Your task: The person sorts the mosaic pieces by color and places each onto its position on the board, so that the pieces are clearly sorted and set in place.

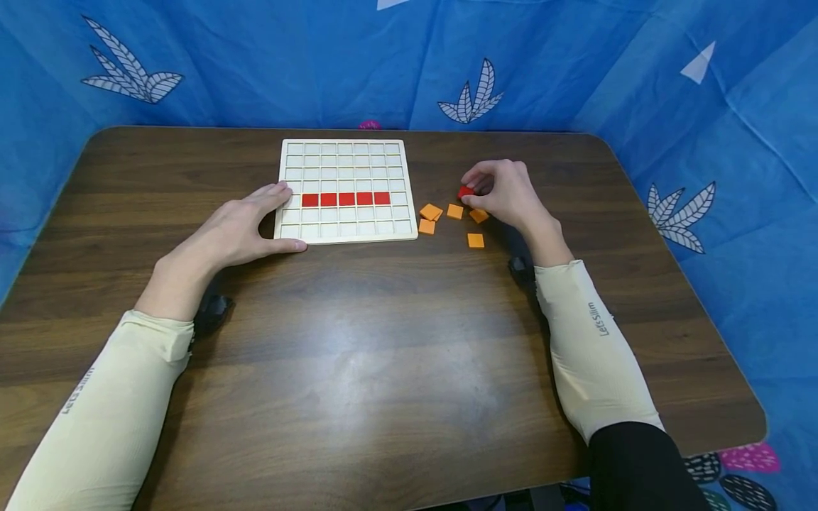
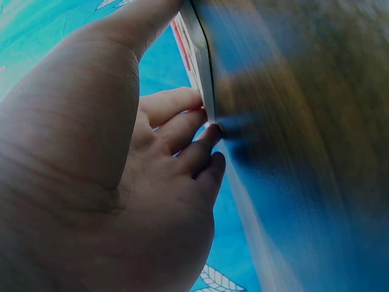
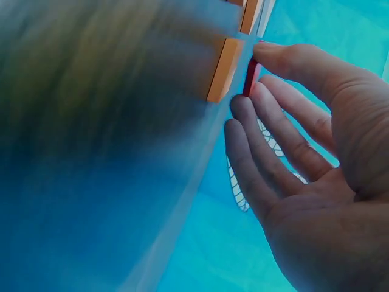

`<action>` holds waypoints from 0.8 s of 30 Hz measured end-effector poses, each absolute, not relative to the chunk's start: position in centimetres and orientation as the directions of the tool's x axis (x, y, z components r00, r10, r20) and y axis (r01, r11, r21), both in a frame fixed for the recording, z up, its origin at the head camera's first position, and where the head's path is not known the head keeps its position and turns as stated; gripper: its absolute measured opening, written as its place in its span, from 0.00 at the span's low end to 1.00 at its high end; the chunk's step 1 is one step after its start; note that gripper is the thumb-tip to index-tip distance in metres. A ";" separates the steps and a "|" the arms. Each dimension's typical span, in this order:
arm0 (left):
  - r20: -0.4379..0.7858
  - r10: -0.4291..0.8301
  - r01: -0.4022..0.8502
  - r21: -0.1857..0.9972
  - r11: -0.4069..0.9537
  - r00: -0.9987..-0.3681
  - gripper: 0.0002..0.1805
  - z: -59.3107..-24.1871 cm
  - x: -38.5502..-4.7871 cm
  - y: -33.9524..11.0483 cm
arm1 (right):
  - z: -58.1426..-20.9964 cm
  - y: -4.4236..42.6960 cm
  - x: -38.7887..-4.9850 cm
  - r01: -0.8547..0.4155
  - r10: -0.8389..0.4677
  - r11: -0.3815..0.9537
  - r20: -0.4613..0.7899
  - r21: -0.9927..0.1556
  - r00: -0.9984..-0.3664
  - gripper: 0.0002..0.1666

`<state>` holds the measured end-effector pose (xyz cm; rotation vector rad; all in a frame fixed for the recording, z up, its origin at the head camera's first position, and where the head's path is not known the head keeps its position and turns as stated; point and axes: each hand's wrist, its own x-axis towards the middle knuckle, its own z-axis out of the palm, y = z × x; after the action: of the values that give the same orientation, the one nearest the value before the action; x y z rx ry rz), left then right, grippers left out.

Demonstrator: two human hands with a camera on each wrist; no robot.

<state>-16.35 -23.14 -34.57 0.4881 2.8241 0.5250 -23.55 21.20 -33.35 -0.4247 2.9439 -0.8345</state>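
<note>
A white grid board point(image 1: 346, 232) lies on the table with a row of red square tiles point(image 1: 347, 199) in its cells. My left hand point(image 1: 233, 227) rests at the board's left side, its thumb on the near-left corner and its spread fingertips along the left edge. In the left wrist view, those fingertips point(image 2: 193, 100) touch the board's rim. To the right of the board my right hand point(image 1: 508, 191) pinches a loose red tile point(image 1: 466, 191) between thumb and fingers, just above the table. In the right wrist view the red tile point(image 3: 250, 76) appears edge-on.
Several orange tiles lie between the board and my right hand, two of them overlapping point(image 1: 431, 211). One orange tile point(image 1: 476, 240) sits nearer to me. The brown wooden table point(image 1: 358, 355) is backed by a blue patterned cloth point(image 1: 275, 64).
</note>
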 end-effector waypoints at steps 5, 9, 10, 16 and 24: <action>-0.158 0.361 0.280 0.382 0.881 -0.919 0.61 -34.5 -16.3 -23.3 | -33.2 20.1 -23.7 -0.272 -0.282 0.812 0.061 -0.516 -0.957 0.17; -0.161 0.362 0.281 0.382 0.881 -0.918 0.61 -34.5 -16.3 -23.1 | -33.2 19.2 -23.9 -0.284 -0.285 0.810 0.079 -0.513 -0.955 0.18; -0.162 0.361 0.279 0.382 0.881 -0.918 0.61 -34.4 -16.3 -23.1 | -33.2 18.9 -24.0 -0.289 -0.288 0.806 0.084 -0.516 -0.954 0.18; -0.151 0.360 0.281 0.384 0.880 -0.921 0.61 -34.4 -16.3 -23.1 | -33.3 17.1 -24.3 -0.324 -0.317 0.784 0.107 -0.530 -0.942 0.17; -0.158 0.360 0.278 0.384 0.880 -0.920 0.61 -34.5 -16.3 -23.1 | -33.3 14.2 -24.6 -0.369 -0.382 0.757 0.092 -0.539 -0.920 0.15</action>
<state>-16.32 -23.12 -34.49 0.4860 2.8255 0.5285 -24.63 14.16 -33.30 -0.6244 2.9223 -0.8892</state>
